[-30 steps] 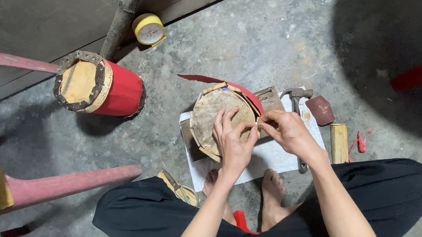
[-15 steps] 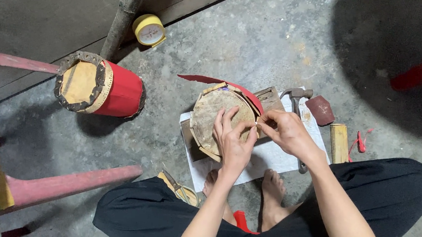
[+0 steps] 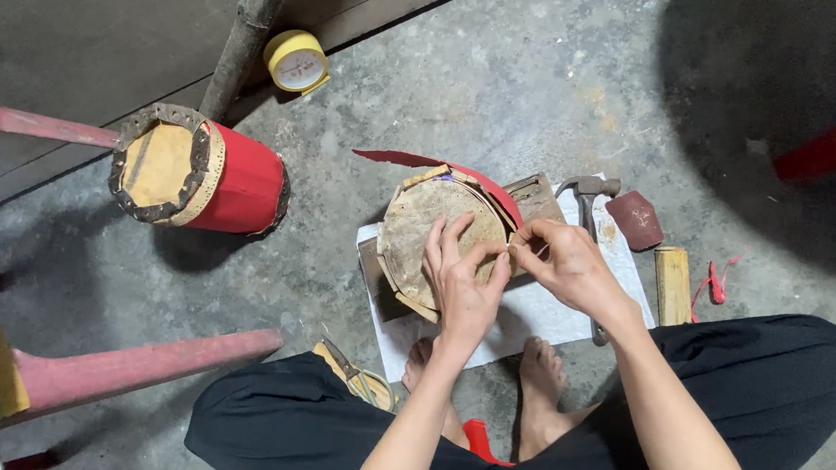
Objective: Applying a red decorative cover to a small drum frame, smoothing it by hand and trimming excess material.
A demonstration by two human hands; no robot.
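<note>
I sit cross-legged on a concrete floor. A small round drum (image 3: pixel 418 235) with a tan skin face lies tilted on a white sheet (image 3: pixel 541 309) in front of my feet. A red strip (image 3: pixel 482 182) wraps part of its rim. My left hand (image 3: pixel 464 283) lies flat on the drum's skin, fingers spread. My right hand (image 3: pixel 565 266) pinches the drum's right edge between thumb and fingers.
A finished red drum (image 3: pixel 204 173) lies on its side to the left. A roll of yellow tape (image 3: pixel 296 59) sits near a pole. A hammer (image 3: pixel 589 204), a dark red pad (image 3: pixel 635 219) and a wooden block (image 3: pixel 673 285) lie to the right. Pink stool legs (image 3: pixel 129 366) cross the left.
</note>
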